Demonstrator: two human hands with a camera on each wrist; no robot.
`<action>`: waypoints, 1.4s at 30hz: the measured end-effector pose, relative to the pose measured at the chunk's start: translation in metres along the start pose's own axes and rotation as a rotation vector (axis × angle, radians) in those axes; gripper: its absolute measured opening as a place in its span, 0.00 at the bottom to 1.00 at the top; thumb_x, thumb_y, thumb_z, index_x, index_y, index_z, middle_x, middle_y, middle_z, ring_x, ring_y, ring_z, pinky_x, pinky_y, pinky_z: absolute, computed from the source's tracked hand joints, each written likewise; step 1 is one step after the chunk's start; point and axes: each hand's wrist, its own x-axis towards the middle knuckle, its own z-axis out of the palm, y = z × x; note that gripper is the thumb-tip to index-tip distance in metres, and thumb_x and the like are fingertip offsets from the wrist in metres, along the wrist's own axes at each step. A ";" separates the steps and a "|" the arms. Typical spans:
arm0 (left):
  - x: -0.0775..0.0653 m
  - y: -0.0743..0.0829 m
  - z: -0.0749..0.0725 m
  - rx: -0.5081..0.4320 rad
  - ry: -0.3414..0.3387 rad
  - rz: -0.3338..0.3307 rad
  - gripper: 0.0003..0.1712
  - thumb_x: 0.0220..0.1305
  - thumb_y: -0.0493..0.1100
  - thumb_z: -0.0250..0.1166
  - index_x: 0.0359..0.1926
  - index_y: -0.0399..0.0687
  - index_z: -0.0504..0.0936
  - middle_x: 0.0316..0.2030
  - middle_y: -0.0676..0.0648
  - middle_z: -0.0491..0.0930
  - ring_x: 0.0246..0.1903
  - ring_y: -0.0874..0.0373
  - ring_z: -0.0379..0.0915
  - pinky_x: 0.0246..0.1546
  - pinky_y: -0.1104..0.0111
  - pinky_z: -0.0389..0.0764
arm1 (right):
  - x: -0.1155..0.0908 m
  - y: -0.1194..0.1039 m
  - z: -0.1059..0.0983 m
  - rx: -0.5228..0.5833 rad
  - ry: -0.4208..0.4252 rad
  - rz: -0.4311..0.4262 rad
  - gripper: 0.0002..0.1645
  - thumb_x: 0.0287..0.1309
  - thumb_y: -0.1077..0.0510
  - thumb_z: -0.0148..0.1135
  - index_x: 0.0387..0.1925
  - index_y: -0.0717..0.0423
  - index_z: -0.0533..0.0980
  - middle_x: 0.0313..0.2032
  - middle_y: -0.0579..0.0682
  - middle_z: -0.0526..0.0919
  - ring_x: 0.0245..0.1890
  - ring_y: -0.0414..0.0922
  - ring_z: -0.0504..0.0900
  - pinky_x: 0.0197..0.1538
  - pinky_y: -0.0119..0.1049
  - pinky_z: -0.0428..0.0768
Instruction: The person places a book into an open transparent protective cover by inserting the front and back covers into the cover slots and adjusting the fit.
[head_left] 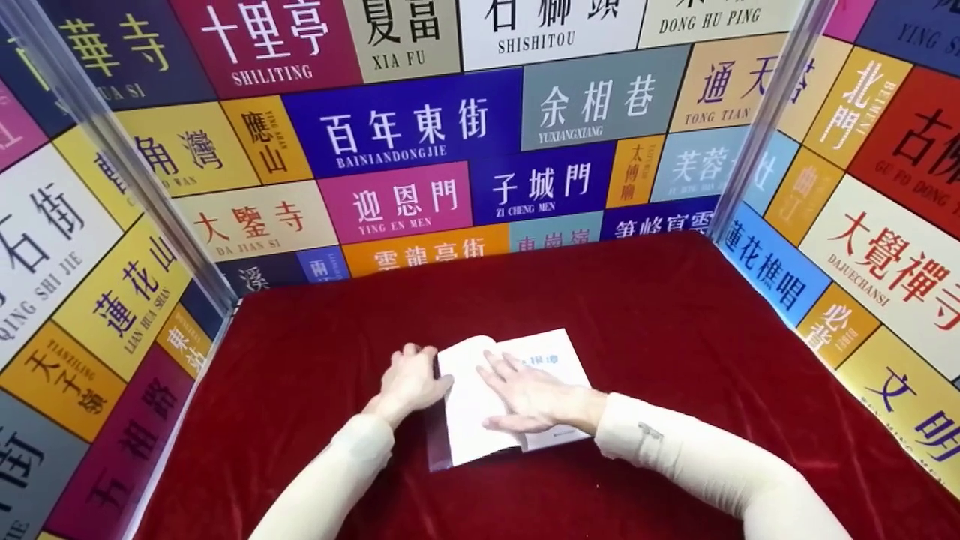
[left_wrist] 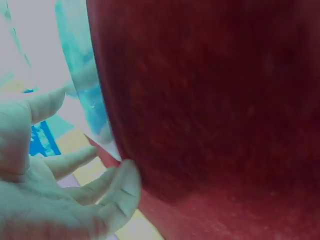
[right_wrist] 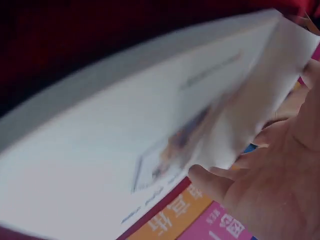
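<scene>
A book [head_left: 472,405] lies open on the red cloth, with a blank white page on the left and a page with blue print on the right. My left hand [head_left: 409,379] is at its left edge, where a dark glossy cover strip [head_left: 440,442] shows; in the left wrist view its fingers [left_wrist: 127,185] are relaxed beside the glossy cover. My right hand [head_left: 536,394] lies spread over the pages near the spine. The right wrist view shows its extended fingers [right_wrist: 210,182] against a bent page [right_wrist: 240,120], with a blurred colour picture beside it.
Red cloth [head_left: 637,300] covers the table around the book. Panels with colourful place-name signs [head_left: 405,124] stand behind and at both sides, with clear upright posts [head_left: 772,112] at the corners.
</scene>
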 end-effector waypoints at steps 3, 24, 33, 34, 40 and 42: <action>-0.009 0.006 0.001 -0.052 -0.021 0.026 0.43 0.66 0.60 0.73 0.74 0.40 0.79 0.69 0.29 0.77 0.65 0.29 0.77 0.62 0.37 0.85 | -0.011 0.011 -0.005 0.085 -0.005 0.111 0.59 0.79 0.27 0.52 0.91 0.59 0.50 0.91 0.66 0.47 0.91 0.67 0.54 0.88 0.66 0.63; -0.013 0.018 0.011 -0.397 0.028 -0.109 0.68 0.53 0.67 0.84 0.86 0.43 0.64 0.80 0.26 0.65 0.74 0.30 0.75 0.77 0.41 0.78 | -0.028 0.029 -0.009 -0.063 0.164 0.622 0.59 0.46 0.20 0.82 0.58 0.65 0.79 0.40 0.61 0.88 0.39 0.57 0.89 0.46 0.54 0.90; -0.013 0.023 0.008 -0.413 0.042 -0.141 0.70 0.51 0.61 0.87 0.88 0.46 0.60 0.82 0.26 0.61 0.72 0.26 0.76 0.76 0.39 0.80 | -0.026 -0.003 -0.007 -0.088 0.245 0.364 0.60 0.64 0.23 0.69 0.82 0.60 0.70 0.88 0.65 0.58 0.83 0.69 0.68 0.73 0.67 0.82; -0.013 0.023 0.008 -0.413 0.044 -0.139 0.69 0.52 0.61 0.87 0.87 0.46 0.61 0.82 0.26 0.61 0.72 0.25 0.76 0.75 0.39 0.80 | -0.025 -0.007 -0.005 -0.084 0.257 0.311 0.58 0.66 0.24 0.67 0.81 0.59 0.71 0.89 0.65 0.57 0.85 0.69 0.65 0.76 0.70 0.78; -0.014 0.024 0.010 -0.420 0.051 -0.122 0.68 0.53 0.58 0.87 0.87 0.44 0.61 0.79 0.22 0.62 0.70 0.23 0.77 0.73 0.37 0.81 | -0.022 -0.027 0.014 -0.189 0.186 0.197 0.55 0.77 0.22 0.47 0.82 0.60 0.70 0.88 0.69 0.56 0.91 0.68 0.50 0.87 0.79 0.50; -0.014 0.023 0.011 -0.425 0.056 -0.118 0.68 0.52 0.56 0.87 0.87 0.43 0.61 0.79 0.22 0.62 0.70 0.22 0.77 0.73 0.36 0.81 | -0.020 -0.033 0.020 -0.196 0.129 0.216 0.59 0.79 0.21 0.42 0.85 0.64 0.63 0.89 0.68 0.56 0.92 0.66 0.50 0.89 0.75 0.47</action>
